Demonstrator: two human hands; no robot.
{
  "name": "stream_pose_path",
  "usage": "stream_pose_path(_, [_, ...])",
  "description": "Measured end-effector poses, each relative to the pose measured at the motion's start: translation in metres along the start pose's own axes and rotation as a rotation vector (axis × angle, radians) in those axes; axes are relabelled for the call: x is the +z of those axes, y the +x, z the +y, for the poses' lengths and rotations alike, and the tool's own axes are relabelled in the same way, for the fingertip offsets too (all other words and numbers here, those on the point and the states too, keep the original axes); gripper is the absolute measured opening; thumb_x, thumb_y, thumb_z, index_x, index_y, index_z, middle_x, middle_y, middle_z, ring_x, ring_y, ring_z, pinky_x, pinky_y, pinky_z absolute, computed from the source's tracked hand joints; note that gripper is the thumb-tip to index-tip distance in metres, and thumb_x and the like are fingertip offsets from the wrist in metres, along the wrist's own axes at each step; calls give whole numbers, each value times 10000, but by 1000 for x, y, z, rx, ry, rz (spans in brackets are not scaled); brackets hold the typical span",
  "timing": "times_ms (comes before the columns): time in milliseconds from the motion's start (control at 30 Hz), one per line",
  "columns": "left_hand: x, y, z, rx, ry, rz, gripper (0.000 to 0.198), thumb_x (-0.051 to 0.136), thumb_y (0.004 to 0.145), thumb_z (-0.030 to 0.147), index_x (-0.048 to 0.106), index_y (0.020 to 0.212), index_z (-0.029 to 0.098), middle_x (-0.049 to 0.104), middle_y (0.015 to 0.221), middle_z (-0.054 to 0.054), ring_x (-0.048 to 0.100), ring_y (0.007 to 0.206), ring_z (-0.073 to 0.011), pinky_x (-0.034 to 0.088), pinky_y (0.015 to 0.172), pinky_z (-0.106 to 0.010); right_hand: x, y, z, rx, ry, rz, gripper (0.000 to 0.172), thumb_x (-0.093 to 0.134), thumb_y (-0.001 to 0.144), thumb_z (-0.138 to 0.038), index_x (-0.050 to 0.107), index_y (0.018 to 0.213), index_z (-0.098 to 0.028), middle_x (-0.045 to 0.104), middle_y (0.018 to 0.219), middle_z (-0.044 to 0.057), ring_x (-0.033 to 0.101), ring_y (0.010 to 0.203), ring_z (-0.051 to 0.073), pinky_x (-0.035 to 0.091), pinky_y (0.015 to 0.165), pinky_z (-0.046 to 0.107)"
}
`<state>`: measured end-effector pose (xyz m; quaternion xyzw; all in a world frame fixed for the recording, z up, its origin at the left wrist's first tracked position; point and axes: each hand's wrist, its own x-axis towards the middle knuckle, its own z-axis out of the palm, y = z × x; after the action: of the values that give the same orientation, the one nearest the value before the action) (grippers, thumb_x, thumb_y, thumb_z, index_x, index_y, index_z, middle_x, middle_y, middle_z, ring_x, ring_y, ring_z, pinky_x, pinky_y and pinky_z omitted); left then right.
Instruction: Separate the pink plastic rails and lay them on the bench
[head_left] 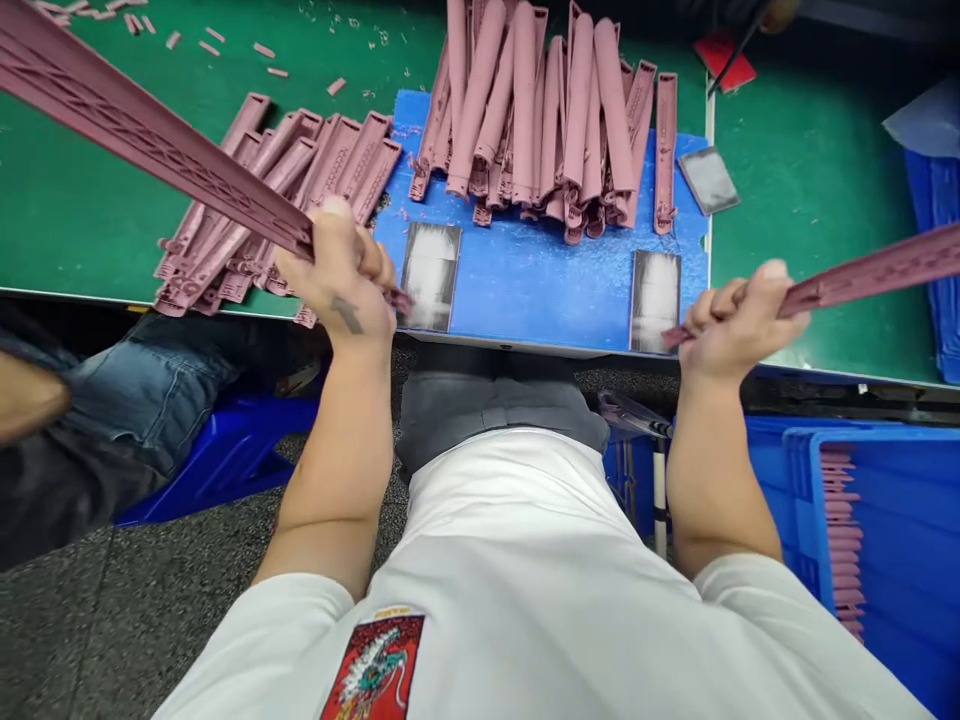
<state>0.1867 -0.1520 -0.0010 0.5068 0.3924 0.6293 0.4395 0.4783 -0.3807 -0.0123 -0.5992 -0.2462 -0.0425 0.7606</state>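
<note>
My left hand (349, 275) is closed around the end of a long pink plastic part (165, 150) with a ribbed inner side, which slants up to the left. A similar long pink plastic part (885, 268) is in my right hand (739, 325), pointing out to the right. Both hands are raised near the table's front edge. Beside the left hand, a worn black-and-white rectangular pad (431, 275) lies on the blue board (544, 290). Another such pad (657, 298) lies near my right hand. A heap of pink parts (525, 110) sits farther back on the board.
More pink parts (300, 165) lie on the green table (67, 210) at the left, with small pink scraps (262, 48) behind. A grey block (709, 180) rests right of the heap. A blue crate (900, 520) holds pink parts at lower right. A seated person's leg (172, 390) is at left.
</note>
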Motion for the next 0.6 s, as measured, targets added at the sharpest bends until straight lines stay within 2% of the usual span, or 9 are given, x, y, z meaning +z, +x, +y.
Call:
stream_pose_path(100, [7,-6,4,49,-97,-10,722,753,991,685,177,805,291,100,608,95,70,494,-64,69,519,-362,1,2,3,-23,-46,-2,682,672,1122,-718,233,777,-326,105,644,-108,83,482,88,147,406,311])
stream_pose_path(167, [9,-10,5,28,-100,-68,660,803,963,514,210,783,284,139,598,92,107,481,-66,94,493,-352,-2,3,3,19,-73,-42,710,668,1116,-765,224,780,-325,92,646,-115,71,482,86,146,410,311])
stream_pose_path(200, [10,-11,5,24,-96,-61,636,801,936,467,213,781,281,147,593,91,118,475,-68,104,482,-343,-4,3,4,36,-99,-57,723,653,1113,-798,220,780,-324,92,642,-114,77,486,89,155,416,315])
stream_pose_path(300, [11,-12,5,51,-100,20,527,703,858,429,202,778,287,136,571,92,95,457,-75,91,453,-325,-9,4,5,39,-185,-54,745,528,1116,-914,217,790,-321,103,647,-98,117,510,111,200,445,334])
stream_pose_path(367, [12,-12,7,47,-74,-4,478,671,803,408,213,731,291,146,551,90,94,454,-73,103,446,-318,-10,4,6,48,-203,-60,749,490,1111,-942,218,794,-321,95,663,-94,124,508,118,196,453,338])
stream_pose_path(400, [13,-12,8,27,-61,-28,478,682,777,401,222,709,291,158,543,88,108,454,-73,113,448,-315,-9,4,6,55,-200,-60,746,498,1108,-938,219,793,-322,88,666,-96,121,501,119,184,454,338])
stream_pose_path(467, [14,-13,12,-7,-92,0,501,701,738,413,216,697,293,149,545,92,94,467,-72,95,455,-309,-7,4,7,50,-182,-34,736,529,1097,-916,217,788,-326,82,656,-100,112,493,120,171,452,343])
stream_pose_path(533, [14,-14,14,-12,-163,59,528,713,736,433,204,715,294,123,552,101,53,476,-71,54,458,-310,-6,4,7,33,-165,-5,725,550,1089,-892,211,783,-329,94,640,-99,109,496,122,179,452,355])
stream_pose_path(600, [12,-14,14,-16,-186,36,582,772,748,436,208,714,292,121,546,109,48,467,-64,54,452,-307,-7,4,7,29,-177,-23,728,553,1093,-894,213,778,-333,101,634,-96,117,497,127,184,455,366])
